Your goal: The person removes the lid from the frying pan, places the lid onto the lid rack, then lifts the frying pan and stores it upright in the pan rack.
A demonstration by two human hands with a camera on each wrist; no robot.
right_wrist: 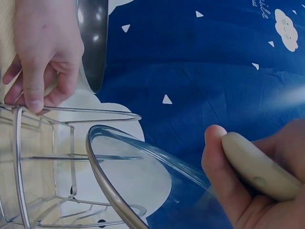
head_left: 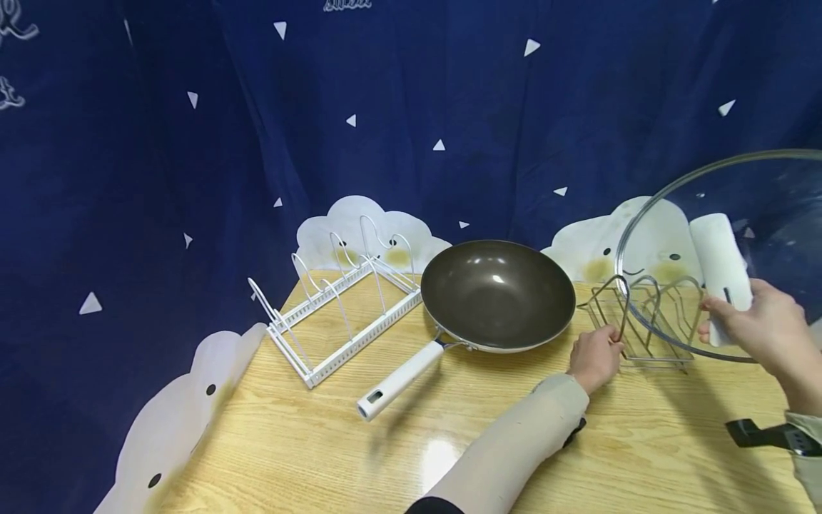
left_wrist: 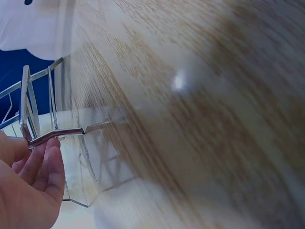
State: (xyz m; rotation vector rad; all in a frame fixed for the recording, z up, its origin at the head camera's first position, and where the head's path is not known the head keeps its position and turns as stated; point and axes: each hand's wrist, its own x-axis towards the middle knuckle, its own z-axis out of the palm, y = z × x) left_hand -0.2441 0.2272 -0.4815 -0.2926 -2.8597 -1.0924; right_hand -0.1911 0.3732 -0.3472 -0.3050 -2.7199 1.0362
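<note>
A large glass lid (head_left: 661, 214) with a metal rim is held up on the right by its white handle (head_left: 722, 264), which my right hand (head_left: 770, 321) grips. The lid's lower rim overlaps a small metal wire rack (head_left: 655, 360), and in the right wrist view the lid edge (right_wrist: 102, 174) stands among the rack's loops. My left hand (head_left: 597, 357) pinches the near left bar of this rack; the left wrist view shows thumb and fingers around the wire (left_wrist: 57, 133). A dark wok (head_left: 497, 296) with a white handle (head_left: 401, 378) sits just left of that hand.
A white wire rack (head_left: 347, 350) with several upright loops stands left of the wok on the wooden table (head_left: 308, 442). Behind the table hangs a dark blue curtain (head_left: 398, 93) with white triangles and cloud shapes.
</note>
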